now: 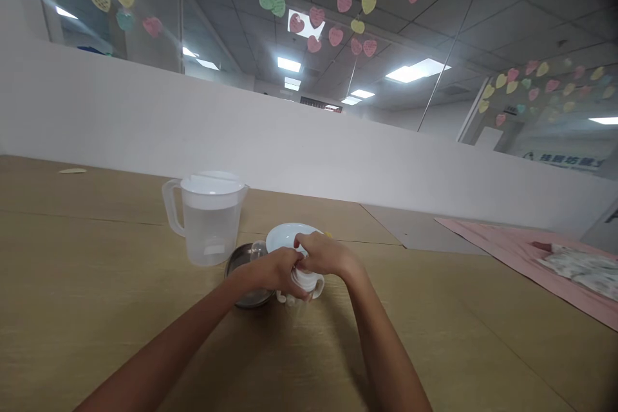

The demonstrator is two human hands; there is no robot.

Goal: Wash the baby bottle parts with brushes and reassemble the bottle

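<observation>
Near the middle of the table, my left hand [282, 270] is closed round the side of a small white-topped bottle [306, 280] with white handles. My right hand [323, 252] is closed at its top, the fingers touching those of my left hand. The bottle's lower part looks clear and blurred. Just behind the hands lies a pale blue-white plate [284, 233]. A round metal bowl [254, 299] sits at the left, partly hidden by my left wrist, with a small clear dome-shaped piece [258, 249] at its rim.
A translucent lidded pitcher [212, 225] with liquid stands behind and left of the bowl on the wooden table [145, 296]. A pink cloth [512, 251] with a patterned cloth [584, 267] on it lies at the right. A low white wall [309, 148] borders the back.
</observation>
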